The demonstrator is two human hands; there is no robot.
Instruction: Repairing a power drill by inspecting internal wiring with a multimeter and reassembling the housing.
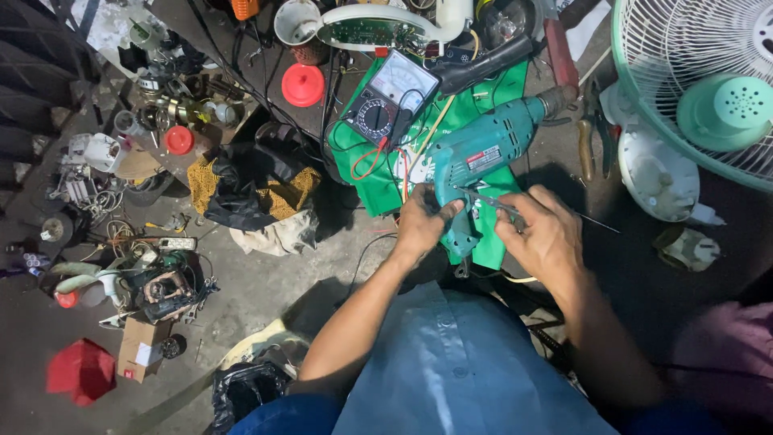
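Concrete floor, dim and cluttered, head view only. Hard to read: left-side pile of small parts and wires is a blur, can't count it; fan cut off at the top right edge; pink cloth at right edge half out of frame; my lap and blue shirt block whatever lies under them. One teal electric drill lies on a green sheet, chuck pointing up-right, handle toward me. My left hand is clamped on the drill handle, thumb over the top, fingers wrapped behind it and hidden. My right hand is closed on one thin screwdriver, fingers together round it, one end at the drill body just above the handle, the other sticking out right past my knuckles. One analog multimeter sits just beyond the drill on the same sheet, red and black leads looping beside it. Two red caps: larger one above, smaller to the left. One pair of pliers right of the chuck. Black-and-yellow rag heap left of the sheet, small cardboard box and red cloth lower left. Nothing between my hands and the drill.
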